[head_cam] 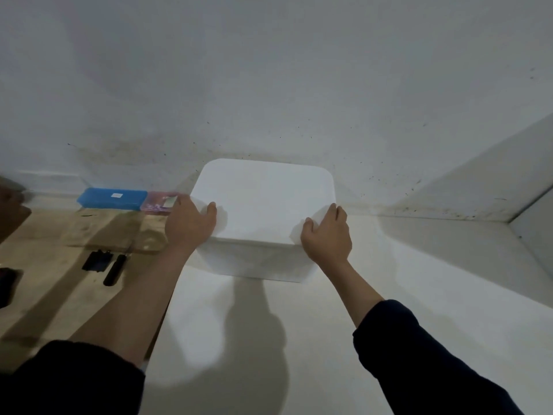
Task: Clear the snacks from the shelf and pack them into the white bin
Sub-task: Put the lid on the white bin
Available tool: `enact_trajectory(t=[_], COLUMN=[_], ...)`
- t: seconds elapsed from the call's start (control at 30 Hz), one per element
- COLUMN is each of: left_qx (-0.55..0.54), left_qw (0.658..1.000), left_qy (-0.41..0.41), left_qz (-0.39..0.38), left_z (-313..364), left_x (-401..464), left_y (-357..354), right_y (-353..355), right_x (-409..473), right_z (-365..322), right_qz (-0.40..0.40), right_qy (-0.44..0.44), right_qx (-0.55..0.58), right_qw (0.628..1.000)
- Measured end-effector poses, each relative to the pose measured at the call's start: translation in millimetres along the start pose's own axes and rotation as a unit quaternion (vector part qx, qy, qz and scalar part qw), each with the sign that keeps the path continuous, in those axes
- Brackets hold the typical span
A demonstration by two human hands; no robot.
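Observation:
A white bin [263, 205] with a flat white lid on top stands on a white surface against the wall. My left hand [190, 221] grips its left edge, thumb on the lid and fingers down the side. Over at the near right corner my right hand [327, 235] holds the lid the same way. The lid hides whatever the bin contains. No snacks and no shelf are in view.
A blue case [112, 199] and a pink case [158, 202] lie by the wall, left of the bin. Two dark items [97, 260] [115, 269] rest on a beige surface [45, 265] at left. A wall ledge [493, 181] runs at right.

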State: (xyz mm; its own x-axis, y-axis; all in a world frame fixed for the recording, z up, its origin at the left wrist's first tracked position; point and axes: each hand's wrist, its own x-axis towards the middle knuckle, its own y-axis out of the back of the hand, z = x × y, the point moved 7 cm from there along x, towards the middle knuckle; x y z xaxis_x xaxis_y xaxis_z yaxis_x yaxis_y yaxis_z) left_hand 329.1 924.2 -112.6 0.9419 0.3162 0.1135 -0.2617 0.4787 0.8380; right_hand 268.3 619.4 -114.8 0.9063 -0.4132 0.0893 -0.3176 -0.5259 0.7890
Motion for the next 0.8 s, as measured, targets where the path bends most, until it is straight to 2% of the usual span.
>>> enact_trajectory(t=[0.23,0.37,0.47,0.6,0.8], left_qx=[-0.017,-0.153,-0.295,-0.318,-0.384], left_qw=[1.000,0.987,0.946,0.939,0.915], left_qy=[-0.016,0.050,0.137,0.129,0.125], left_qz=[-0.020,0.012,-0.002,-0.002,-0.002], left_z=[-4.3,-11.3,-27.2,-25.3,-29.0], left_x=[2.6,-1.5,-4.9,-4.4,-2.3], left_y=[-5.1,3.2,-5.8,-7.0,-12.8], right_y=[-0.4,-0.7,-2.9,-9.7,-18.6], right_x=[-4.3,3.4,18.9,22.1,24.3], right_z=[3.9,8.6,24.2,41.9,51.0], right_qz=[0.031,-0.016,-0.074,-0.059,-0.042], right_qy=[0.004,-0.054,-0.171,-0.221,-0.207], right_qx=[0.047,0.093,0.154,0.210,0.242], right_qw=[0.998,0.994,0.970,0.951,0.947])
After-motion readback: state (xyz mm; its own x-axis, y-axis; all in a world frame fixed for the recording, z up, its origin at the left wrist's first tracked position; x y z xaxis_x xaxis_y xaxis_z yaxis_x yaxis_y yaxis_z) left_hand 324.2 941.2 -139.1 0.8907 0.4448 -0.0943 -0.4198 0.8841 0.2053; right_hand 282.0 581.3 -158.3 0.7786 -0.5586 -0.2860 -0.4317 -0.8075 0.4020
